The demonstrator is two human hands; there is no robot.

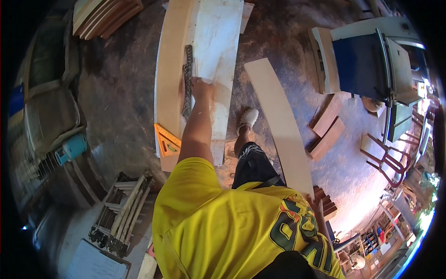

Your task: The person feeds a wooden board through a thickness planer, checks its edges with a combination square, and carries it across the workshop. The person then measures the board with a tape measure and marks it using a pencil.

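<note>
My left hand is out over a long white panel, beside a dark patterned strip; its fingers are bent, and what they hold is unclear. A pale wooden strip runs along the panel's left, with an orange triangular square lying near its lower end. In my right hand, low on the right, is the end of a long curved pale board, which extends forward beside the panel. My yellow shirt hides part of that arm.
Curved wooden pieces lie on the concrete floor at right, near a blue-sided machine and wooden chair frame. Stacked curved boards lie upper left. A blue gas cylinder and stacked frames are at left.
</note>
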